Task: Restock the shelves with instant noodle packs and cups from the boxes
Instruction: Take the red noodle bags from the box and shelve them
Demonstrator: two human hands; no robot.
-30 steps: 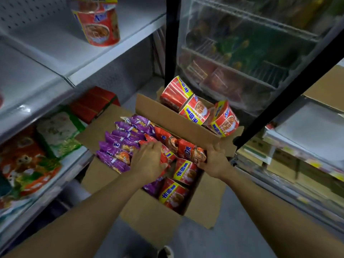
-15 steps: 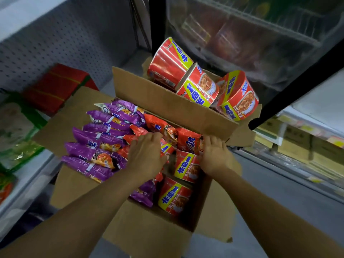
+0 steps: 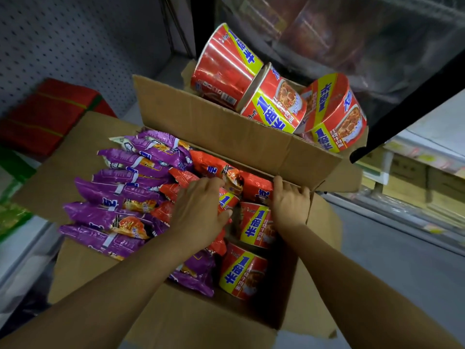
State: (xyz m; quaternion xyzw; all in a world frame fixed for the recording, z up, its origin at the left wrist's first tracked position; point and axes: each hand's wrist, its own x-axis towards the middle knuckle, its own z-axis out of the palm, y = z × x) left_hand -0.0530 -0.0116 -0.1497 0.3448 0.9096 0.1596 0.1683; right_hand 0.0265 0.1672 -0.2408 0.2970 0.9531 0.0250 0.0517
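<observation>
Both hands reach down into the open cardboard box [image 3: 176, 321]. Curled over the red noodle packs [image 3: 214, 170] near the box's middle, the left hand [image 3: 198, 212] has its fingers bent round the top of a pack and its thumb against a red cup beside it — how firmly it holds is hard to judge. Just to the right, the right hand [image 3: 289, 205] hooks its fingers over a red pack at the far wall of the box, under the raised flap; the fingertips are hidden behind the pack's edge.

Purple noodle packs [image 3: 118, 195] fill the left half of the box in an overlapping row, and more purple packs lie under the left forearm. Two red noodle cups [image 3: 244, 270] lie on their sides in the right half, one nearer the camera, one just beyond it beside the right wrist.

Behind the flap, a second box holds three large red cups [image 3: 274, 102] tipped at angles — they touch one another. A stack of red packages [image 3: 47, 114] sits on the shelf at left, in front of a perforated back panel [image 3: 75, 41].
</observation>
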